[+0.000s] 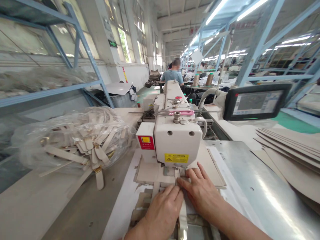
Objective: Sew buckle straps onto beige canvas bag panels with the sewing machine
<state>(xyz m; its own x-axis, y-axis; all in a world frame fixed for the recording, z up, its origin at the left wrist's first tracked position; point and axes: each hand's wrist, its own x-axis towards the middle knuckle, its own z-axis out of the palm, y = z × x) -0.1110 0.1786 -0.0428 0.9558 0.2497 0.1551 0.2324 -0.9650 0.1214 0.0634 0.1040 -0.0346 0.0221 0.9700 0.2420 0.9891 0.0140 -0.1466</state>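
A light beige strap (183, 216) with metal fittings at its near end runs up beneath the head of a white sewing machine (178, 140). My left hand (163, 208) is closed on this strap, its fingers bent together and the tips hidden. My right hand (201, 191) lies just to the right, its thumb against the strap and its fingers spread over a flat beige panel (211, 166). The panel lies under the machine head, on a white sheet (120, 206). Another narrow beige strip (155, 190) shows left of the hands. The needle area is mostly hidden.
On the left, a clear plastic bag (72, 126) spills several beige straps with gold-coloured fittings. Stacked beige panels (292, 150) lie at the right, below a control screen (257, 101). Pink-handled scissors (181, 113) rest on the machine. A person (172, 76) sits ahead.
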